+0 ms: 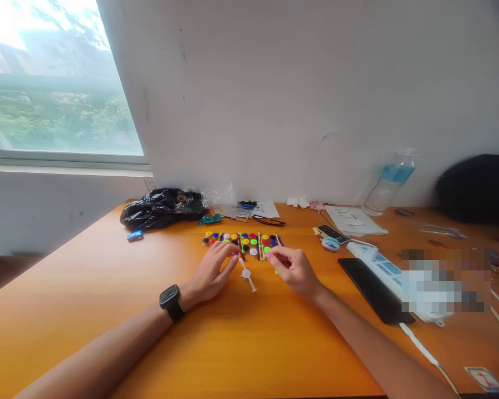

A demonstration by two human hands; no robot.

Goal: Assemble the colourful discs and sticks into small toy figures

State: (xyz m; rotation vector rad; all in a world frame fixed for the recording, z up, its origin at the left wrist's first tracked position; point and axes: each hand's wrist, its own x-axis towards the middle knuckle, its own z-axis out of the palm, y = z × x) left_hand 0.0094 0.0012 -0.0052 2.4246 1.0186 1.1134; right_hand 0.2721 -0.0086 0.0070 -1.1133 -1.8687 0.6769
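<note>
My left hand (216,269), a black watch on its wrist, is over the table with thumb and forefinger close together at the upper end of a thin white rod with a round white disc (246,274) at its middle. The rod slants down to the right. Across from it, my right hand (293,269) is closed in a pinch at a bright green piece (267,251); the fingers partly hide it. Just beyond both hands lie rows of small coloured round pieces (227,236) in yellow, red, blue, white, green and black, with thin rods (259,244) among them.
A black plastic bag (162,208) and a small blue packet (135,236) lie at the back left. To the right are a black phone (374,291), a white power strip (376,266), a round white case (330,244) and a clear bottle (388,185) by the wall.
</note>
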